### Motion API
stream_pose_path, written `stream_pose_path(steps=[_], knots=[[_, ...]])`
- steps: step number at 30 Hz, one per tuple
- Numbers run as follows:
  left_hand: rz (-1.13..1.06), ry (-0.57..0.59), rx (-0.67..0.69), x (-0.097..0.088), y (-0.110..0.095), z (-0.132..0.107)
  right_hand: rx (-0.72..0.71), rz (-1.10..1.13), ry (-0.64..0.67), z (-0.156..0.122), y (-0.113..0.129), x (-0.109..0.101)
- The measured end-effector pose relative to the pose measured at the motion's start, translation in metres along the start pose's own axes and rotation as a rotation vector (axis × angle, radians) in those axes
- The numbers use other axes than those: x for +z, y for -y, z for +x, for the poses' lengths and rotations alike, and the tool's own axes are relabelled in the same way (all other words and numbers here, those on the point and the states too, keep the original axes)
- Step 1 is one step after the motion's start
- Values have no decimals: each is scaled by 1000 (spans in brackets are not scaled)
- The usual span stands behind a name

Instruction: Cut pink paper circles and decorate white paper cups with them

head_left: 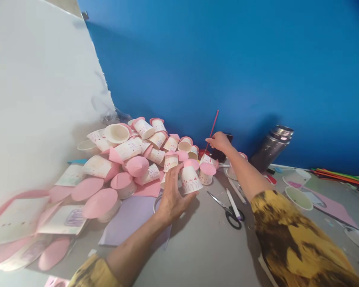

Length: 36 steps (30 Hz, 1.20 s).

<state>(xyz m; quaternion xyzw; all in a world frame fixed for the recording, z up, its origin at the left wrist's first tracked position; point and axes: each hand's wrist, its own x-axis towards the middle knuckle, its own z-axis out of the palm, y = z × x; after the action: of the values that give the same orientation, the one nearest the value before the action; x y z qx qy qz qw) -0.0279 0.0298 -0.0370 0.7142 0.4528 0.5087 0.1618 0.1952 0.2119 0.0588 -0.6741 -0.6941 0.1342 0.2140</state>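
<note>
My left hand [171, 195] is closed around a white paper cup [190, 180], upside down with a pink paper piece on top and red and purple marks near its rim. Farther back, my right hand [220, 141] pinches a slim red paintbrush [214, 122]. The brush stands nearly upright, and its lower end reaches a small red pot [204, 152]; the tip is hidden. Close by the pot lies another decorated cup [209, 160] with a pink paper piece. A dark object [225, 148] is partly covered by my right hand.
Many decorated cups [127, 149] are heaped at the left, beside a purple sheet [128, 219]. Scissors [227, 211] and white markers [233, 203] lie in the middle. A dark metal flask [271, 147] stands right of my forearm, against the blue wall [227, 59]. Pink paper [336, 207] lies farther right.
</note>
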Motion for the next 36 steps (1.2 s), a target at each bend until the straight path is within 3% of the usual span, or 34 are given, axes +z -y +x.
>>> stream_pose_path(steps=[4,8,12,15,17,21,24,27,31,36], knots=[[-5,25,28,-2,-3,-1,-197,93,55,-72,-7,-17],[-5,84,128,2,-8,-8,-568,168,291,-159,-16,-9],[-40,181,264,7,-15,-16,-599,126,219,-209,-25,7],[-118,272,251,7,-18,-17,-521,253,142,-220,-39,8],[-199,334,182,4,-17,-15,-445,484,149,-222,-50,5],[-460,468,17,2,-15,-12,-347,1034,294,-225,-65,9],[-627,530,-41,5,-18,-14,-284,1240,428,-232,-65,25],[-715,558,-67,10,-27,-19,-224,1310,509,-239,-61,41],[-707,510,-125,13,-38,-23,-223,1248,504,-241,-62,49],[-336,392,77,8,-42,-23,-325,1027,372,-239,-75,44]])
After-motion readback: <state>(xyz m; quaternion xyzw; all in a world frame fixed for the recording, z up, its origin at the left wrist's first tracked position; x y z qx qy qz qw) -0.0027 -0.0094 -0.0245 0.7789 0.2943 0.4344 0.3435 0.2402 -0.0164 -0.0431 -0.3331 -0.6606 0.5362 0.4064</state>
